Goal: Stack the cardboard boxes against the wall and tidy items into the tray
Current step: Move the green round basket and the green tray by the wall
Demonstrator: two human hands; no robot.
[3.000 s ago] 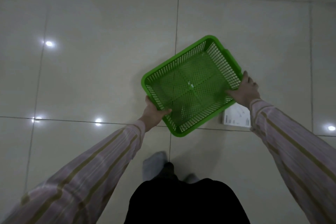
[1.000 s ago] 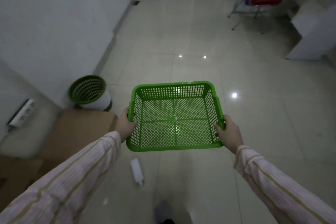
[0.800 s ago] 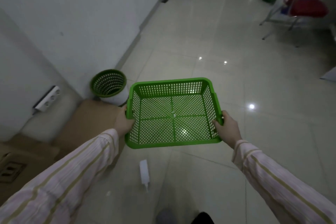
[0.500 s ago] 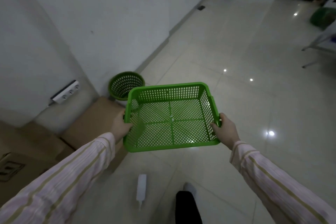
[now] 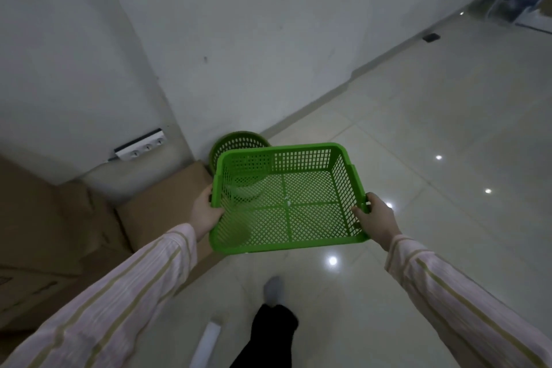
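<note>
White bottle (image 5: 209, 343) lay on floor by the feet. Left hand (image 5: 206, 212) and right hand (image 5: 378, 219) each curled round a side rim of the tray (image 5: 286, 245), held in the air: bright green square mesh plastic. Boxes (image 5: 155, 215) sat left, against the wall; their print was too blurred to read. Green bin (image 5: 236, 140) stood beyond the tray.

Green wastebasket (image 5: 239, 140), wall socket strip (image 5: 140, 148)

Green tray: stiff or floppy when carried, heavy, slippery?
The green tray is probably light: open mesh walls and floor, nothing inside. Likely fairly stiff: held only at its side rims by the left hand and right hand, it shows no sag. Slipping seems unlikely; the hands wrap the rims.
</note>
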